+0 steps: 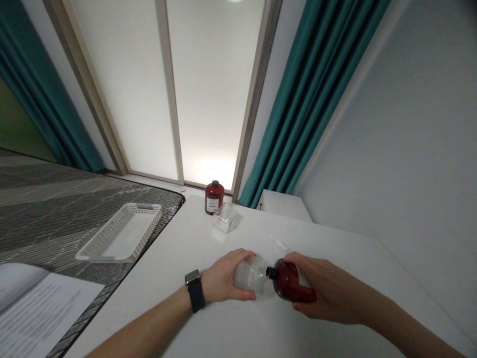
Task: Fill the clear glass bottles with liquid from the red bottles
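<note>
My left hand (233,278), with a dark-banded watch (195,291) on its wrist, is closed round a clear plastic bottle (251,273) low over the white table. My right hand (316,288) grips a dark red bottle (290,283) tipped on its side. The red bottle's black neck points left and meets or nearly meets the clear bottle's mouth; whether they touch, I cannot tell. No liquid can be made out between them. Just beyond, a thin clear stick-like piece (278,243) lies on the table.
Farther back on the white table (179,248) stand a second red bottle (214,199) with a black cap and a clear plastic container (226,219). On the patterned surface at left are a white basket (122,233) and printed pages (48,308). A white cabinet (285,205) is behind.
</note>
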